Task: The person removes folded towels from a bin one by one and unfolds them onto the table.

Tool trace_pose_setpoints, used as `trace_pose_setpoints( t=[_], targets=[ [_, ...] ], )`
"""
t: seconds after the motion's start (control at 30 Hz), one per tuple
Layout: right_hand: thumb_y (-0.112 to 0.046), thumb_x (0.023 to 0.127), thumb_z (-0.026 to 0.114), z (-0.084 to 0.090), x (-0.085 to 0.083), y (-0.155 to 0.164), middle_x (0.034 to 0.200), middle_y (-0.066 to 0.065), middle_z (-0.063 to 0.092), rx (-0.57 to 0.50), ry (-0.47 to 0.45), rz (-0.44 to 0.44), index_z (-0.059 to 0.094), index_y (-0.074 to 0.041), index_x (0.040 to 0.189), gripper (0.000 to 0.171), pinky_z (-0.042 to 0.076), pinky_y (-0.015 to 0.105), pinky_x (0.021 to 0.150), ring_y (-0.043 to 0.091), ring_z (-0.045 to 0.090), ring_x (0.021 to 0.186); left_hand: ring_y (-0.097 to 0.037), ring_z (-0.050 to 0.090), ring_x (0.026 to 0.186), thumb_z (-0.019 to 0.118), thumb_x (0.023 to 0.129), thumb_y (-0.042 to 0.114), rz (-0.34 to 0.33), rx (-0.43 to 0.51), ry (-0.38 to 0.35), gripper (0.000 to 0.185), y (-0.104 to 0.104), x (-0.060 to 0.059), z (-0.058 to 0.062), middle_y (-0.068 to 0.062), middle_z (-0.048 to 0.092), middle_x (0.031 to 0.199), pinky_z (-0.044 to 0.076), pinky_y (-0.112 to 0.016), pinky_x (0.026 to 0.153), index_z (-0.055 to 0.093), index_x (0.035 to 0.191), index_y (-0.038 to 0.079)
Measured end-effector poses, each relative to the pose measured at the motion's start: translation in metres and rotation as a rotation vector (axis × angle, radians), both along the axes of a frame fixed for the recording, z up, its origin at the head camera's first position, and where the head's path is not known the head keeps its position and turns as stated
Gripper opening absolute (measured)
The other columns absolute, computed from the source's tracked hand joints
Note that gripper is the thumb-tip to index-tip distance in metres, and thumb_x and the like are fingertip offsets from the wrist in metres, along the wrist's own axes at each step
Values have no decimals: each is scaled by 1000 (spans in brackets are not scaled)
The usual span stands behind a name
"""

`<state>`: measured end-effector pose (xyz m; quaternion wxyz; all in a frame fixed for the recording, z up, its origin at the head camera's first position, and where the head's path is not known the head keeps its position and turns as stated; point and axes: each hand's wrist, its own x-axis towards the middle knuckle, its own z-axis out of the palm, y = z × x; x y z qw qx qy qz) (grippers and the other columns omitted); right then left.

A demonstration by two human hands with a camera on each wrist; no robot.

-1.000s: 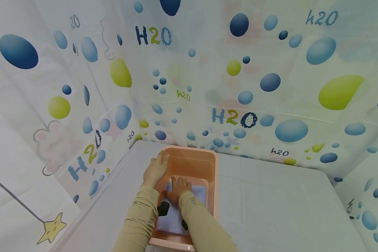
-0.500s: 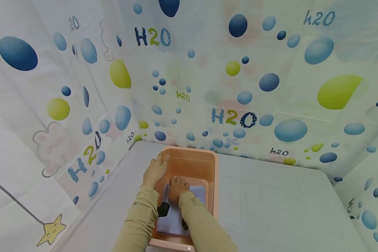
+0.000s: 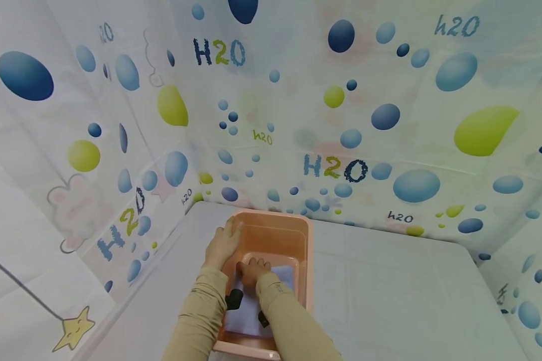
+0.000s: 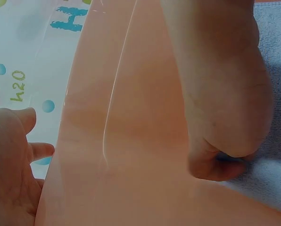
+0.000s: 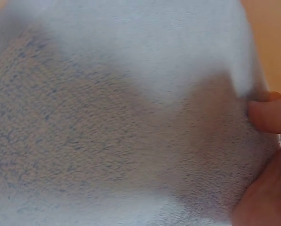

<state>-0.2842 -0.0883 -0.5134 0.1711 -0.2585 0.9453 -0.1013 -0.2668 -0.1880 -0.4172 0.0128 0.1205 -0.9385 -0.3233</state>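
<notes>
Inside an orange plastic basin [image 3: 310, 260] lies a pale blue-lavender towel [image 3: 244, 321], flat on the bottom. My right hand [image 3: 255, 273] is at the towel's far left part and pinches its edge between thumb and fingers. In the right wrist view the towel [image 5: 84, 122] fills most of the picture, with the thumb of my right hand [image 5: 268, 174] at its edge. My left hand [image 3: 222, 245] rests against the basin's left rim with its fingers extended. The left wrist view shows the left hand [image 4: 8, 155] beside the outer wall.
The basin stands on a white-covered table [image 3: 402, 291], near its back left. Behind it hangs a white curtain [image 3: 289, 125] printed with blue and green bubbles and "H2O" lettering. Dark wrist devices [image 3: 234, 299] show over the towel.
The right hand lay spread on the towel, then its fingers curled in. Now its thumb reaches to the left and it pinches the towel's edge. The left hand stays at the rim.
</notes>
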Motion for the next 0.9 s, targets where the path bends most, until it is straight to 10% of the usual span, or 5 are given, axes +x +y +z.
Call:
trace_pose_setpoints(
  t=[0.43, 0.9],
  targets=[
    [-35, 79, 66, -10, -4, 4, 107, 5, 43, -17, 40, -53, 48, -26, 103, 31, 25, 38, 78, 23, 35, 97, -49, 46, 120, 26, 99, 50, -5, 4, 5, 62, -1, 1, -1, -32, 37, 138, 38, -61, 95, 22, 149, 14],
    [-47, 59, 84, 31, 0, 6, 132, 11, 42, 20, 46, -35, 45, -23, 125, 80, 34, 47, 95, 29, 37, 121, -50, 46, 120, 24, 97, 54, -12, -8, 24, 65, -2, -1, -4, -33, 37, 138, 38, -62, 95, 24, 148, 13]
  ],
)
